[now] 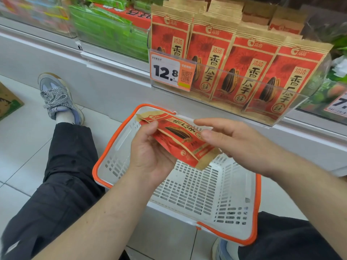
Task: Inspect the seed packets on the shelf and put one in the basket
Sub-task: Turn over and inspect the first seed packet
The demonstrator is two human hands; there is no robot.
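My left hand (150, 152) grips a red and tan seed packet (178, 137) lying sideways above the basket, thumb on its upper left corner. My right hand (232, 141) is beside the packet's right end, fingers spread, thumb resting on its face. Under both hands sits a white plastic basket with an orange rim (206, 194), with nothing inside it. On the shelf above, several matching seed packets (244, 72) stand upright in a clear plastic tray (281, 102).
A price tag reading 12.8 (169, 72) hangs on the tray's left front. Green packets (110, 29) fill the bin to the left. My left leg in dark trousers and a sneaker (56, 96) stretches over the tiled floor. A cardboard box (7, 104) sits far left.
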